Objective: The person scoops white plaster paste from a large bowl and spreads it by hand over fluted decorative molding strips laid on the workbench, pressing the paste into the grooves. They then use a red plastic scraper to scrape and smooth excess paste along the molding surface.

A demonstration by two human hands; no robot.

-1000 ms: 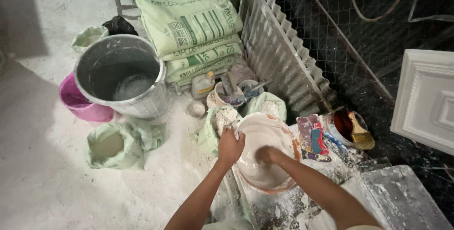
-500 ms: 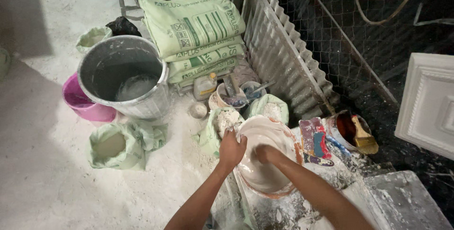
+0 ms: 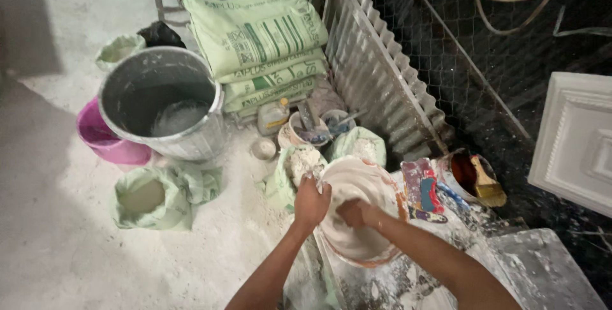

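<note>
Round white plaster-coated mixing bowl (image 3: 360, 214): left hand (image 3: 310, 203) gripping rim to steady; right hand (image 3: 357, 213) curled inside, working wet paste.

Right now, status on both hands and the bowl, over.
Left hand grips bowl rim. Right hand inside it, in white mix. Open powder bag close against the bowl's far-left side; nothing blocking the hands.

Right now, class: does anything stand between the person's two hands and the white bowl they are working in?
Nothing visible does. The left hand grips the rim of the bowl directly, and the right hand is already inside it, in the white mix. The open powder bag sits beside the bowl, not between.
</note>
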